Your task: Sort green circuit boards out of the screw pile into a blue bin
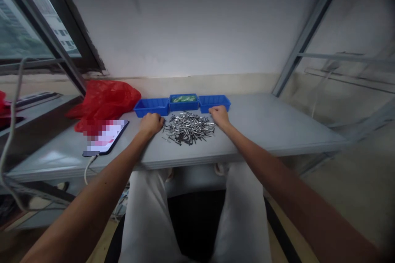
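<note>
Sitting at the grey table [262, 131], you've got both arms stretched out to a heap of small metal pins [188, 128], center of the tabletop, just in front of a row of three blue bins.

Going L to R: a red plastic bag [103, 102] slumps at the far left by the window. Near it lies a phone [106, 137] w/ a white cable running off the table edge. Next comes your left hand [151, 124], curled into a loose fist, knuckles up, resting at the left edge of the heap; can't tell if anything's pinched inside. Behind it sits the left blue bin [152, 107], looks bare inside. The middle blue bin [184, 102] holds something green; too small to say what. Your right hand [219, 115] is likewise curled shut at the heap's right edge, just in front of the right blue bin [214, 102]; whether it grips any pins is hidden too.

Handling, as a judgement: the pieces are prob. steel, so stiff, hard, light singly, but slick and rolly, w/ possibly sharp tips. They'd tangle in the pile. Best pinch one mid-shaft w/ thumb and forefinger, or scoop a bunch from the pile's edge rather than digging in.

Orientation: no common direction. The pins lie flat on the table, long axes scattered every which way, crossing each other. The heap as a whole spreads wider L-R than front-back.
</note>
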Demonstrator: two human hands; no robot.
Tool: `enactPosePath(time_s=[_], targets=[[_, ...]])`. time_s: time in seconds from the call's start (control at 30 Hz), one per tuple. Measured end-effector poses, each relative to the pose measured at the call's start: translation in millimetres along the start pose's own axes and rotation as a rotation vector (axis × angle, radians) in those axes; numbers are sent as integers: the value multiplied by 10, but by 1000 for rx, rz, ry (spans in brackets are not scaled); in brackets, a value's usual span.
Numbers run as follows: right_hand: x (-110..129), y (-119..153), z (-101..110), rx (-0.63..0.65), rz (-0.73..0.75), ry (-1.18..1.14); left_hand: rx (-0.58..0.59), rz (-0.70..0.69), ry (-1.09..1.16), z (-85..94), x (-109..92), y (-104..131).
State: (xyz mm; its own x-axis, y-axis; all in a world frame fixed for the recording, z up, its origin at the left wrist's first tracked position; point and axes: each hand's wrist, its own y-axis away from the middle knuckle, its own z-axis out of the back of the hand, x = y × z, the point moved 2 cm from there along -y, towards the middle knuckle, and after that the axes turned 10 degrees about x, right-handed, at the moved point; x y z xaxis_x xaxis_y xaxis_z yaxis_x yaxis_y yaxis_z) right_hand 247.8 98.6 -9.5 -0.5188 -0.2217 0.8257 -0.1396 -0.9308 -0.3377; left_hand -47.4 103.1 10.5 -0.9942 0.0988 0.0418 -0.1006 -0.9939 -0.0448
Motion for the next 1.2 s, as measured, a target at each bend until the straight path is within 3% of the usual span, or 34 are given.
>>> enactPosePath(time_s=[0.5, 0.9, 1.2], targets=[[-21, -2, -21, 101, -18, -18, 103, 15, -25, -47, 58, -8], [9, -31, -16, 112, 61, -66, 52, 8, -16, 24, 18, 3], [8, -15, -24, 120, 38, -13, 14, -18, 4, 35, 3, 22]])
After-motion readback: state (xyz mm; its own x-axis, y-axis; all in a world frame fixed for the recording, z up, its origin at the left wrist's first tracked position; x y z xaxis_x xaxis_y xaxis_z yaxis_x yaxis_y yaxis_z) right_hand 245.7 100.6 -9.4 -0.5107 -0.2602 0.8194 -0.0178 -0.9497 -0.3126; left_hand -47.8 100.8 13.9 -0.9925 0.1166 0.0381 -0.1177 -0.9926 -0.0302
